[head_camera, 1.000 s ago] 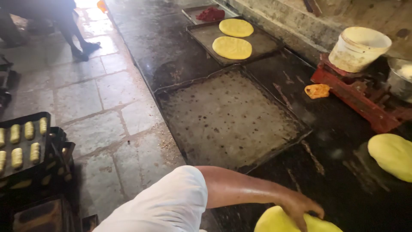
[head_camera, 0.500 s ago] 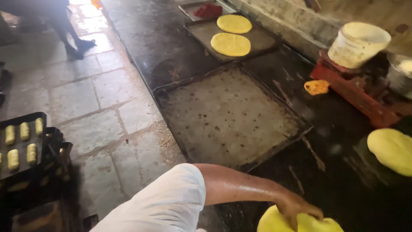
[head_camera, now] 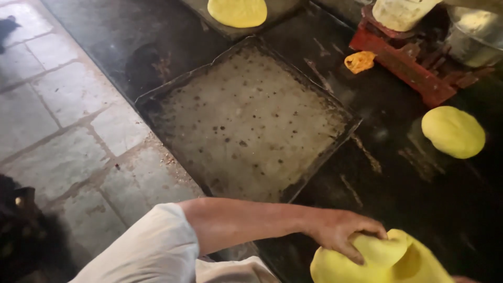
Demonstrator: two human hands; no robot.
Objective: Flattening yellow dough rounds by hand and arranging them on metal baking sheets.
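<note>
My left hand (head_camera: 340, 236) reaches in from the lower left on a bare forearm with a white sleeve. Its fingers are closed on the edge of a soft yellow dough round (head_camera: 390, 262), which folds and sags at the bottom right over the dark worktop. A pinkish sliver at the bottom edge under the dough may be my right hand (head_camera: 461, 279); too little shows to tell. A large, dark, speckled baking tray (head_camera: 246, 120) with nothing on it lies just beyond my forearm.
Another flat yellow dough round (head_camera: 453, 131) lies on the worktop at right. A third round (head_camera: 237, 11) sits on a far tray. A red scale (head_camera: 414, 68), white bucket (head_camera: 401, 11), metal bowl (head_camera: 474, 34) and orange scrap (head_camera: 359, 61) stand at the back right. Stone floor (head_camera: 57, 105) lies left.
My view has dropped closer to the worktop. My left hand has raised and curled the edge of the yellow dough, which now folds more.
</note>
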